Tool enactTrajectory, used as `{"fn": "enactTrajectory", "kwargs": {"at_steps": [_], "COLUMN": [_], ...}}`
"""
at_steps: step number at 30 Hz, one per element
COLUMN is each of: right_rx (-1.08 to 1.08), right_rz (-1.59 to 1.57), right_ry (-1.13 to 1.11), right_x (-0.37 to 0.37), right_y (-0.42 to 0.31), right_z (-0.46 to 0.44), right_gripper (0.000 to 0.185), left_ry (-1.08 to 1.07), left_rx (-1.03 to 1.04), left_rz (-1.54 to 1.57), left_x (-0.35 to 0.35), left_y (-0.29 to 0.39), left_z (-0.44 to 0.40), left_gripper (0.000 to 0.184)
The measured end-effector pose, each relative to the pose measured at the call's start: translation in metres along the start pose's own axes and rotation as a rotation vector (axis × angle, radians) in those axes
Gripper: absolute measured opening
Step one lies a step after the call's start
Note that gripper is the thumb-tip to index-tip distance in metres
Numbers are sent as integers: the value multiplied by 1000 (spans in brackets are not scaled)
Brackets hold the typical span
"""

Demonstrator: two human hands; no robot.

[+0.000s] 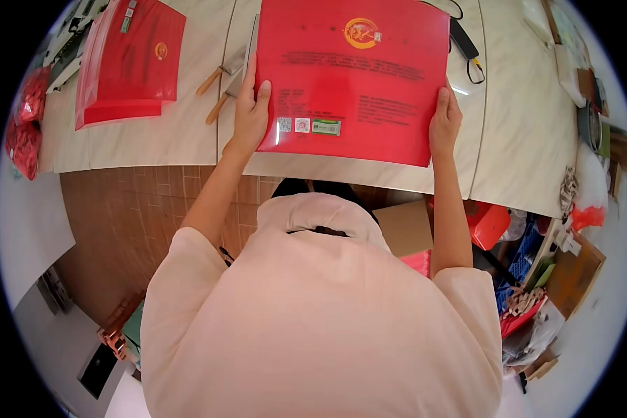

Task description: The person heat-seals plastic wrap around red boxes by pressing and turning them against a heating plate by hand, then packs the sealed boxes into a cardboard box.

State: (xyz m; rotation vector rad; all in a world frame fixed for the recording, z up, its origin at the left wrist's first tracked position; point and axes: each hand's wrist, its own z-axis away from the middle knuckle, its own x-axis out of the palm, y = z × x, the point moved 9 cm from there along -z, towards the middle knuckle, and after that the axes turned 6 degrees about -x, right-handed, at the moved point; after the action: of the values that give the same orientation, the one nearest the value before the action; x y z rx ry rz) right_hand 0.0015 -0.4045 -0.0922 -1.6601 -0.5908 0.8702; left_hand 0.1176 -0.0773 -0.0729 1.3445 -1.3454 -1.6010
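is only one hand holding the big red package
No, the left hand and right hand hold opposite side edges of the red package.

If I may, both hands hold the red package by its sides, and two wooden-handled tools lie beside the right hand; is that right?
Not quite: in the head view, the wooden-handled tools lie beside the left hand, not the right hand. Both hands do hold the red package by its sides.
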Motion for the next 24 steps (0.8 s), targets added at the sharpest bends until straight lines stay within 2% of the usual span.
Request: {"fn": "enactTrajectory", "kwargs": {"at_steps": [2, 5, 8, 12, 14, 15, 17, 22, 24], "right_rx": [24, 42, 60, 149, 165, 218, 326, 360, 267], "right_rz": [35, 21, -48, -90, -89, -119, -153, -184, -163], "right_ry": [-17, -43, -59, -131, -109, -107, -108, -123, -150], "right_x": [1, 6, 16, 15, 1, 0, -9, -12, -11], "right_y": [16, 26, 6, -7, -18, -19, -22, -22, -19], "right_z": [12, 30, 48, 77, 90, 107, 134, 145, 137], "right_gripper": [44, 44, 45, 44, 44, 44, 44, 42, 43], "left_ry": [-52, -105, -130, -130, -98, -98, -83, -67, -56], "left_rx": [-212, -238, -297, -265, -417, -417, -695, -646, -659], "left_rz": [121, 234, 383, 371, 554, 555, 649, 670, 702], "left_x": [0, -6, -11, -24, -25, -32, -35, -43, -40], "left_y": [-24, -32, -48, -55, -60, -41, -18, -14, -19], "left_z": [12, 25, 37, 73, 97, 106, 124, 129, 123], "left_gripper": [52, 52, 52, 51, 49, 49, 48, 48, 48]}}
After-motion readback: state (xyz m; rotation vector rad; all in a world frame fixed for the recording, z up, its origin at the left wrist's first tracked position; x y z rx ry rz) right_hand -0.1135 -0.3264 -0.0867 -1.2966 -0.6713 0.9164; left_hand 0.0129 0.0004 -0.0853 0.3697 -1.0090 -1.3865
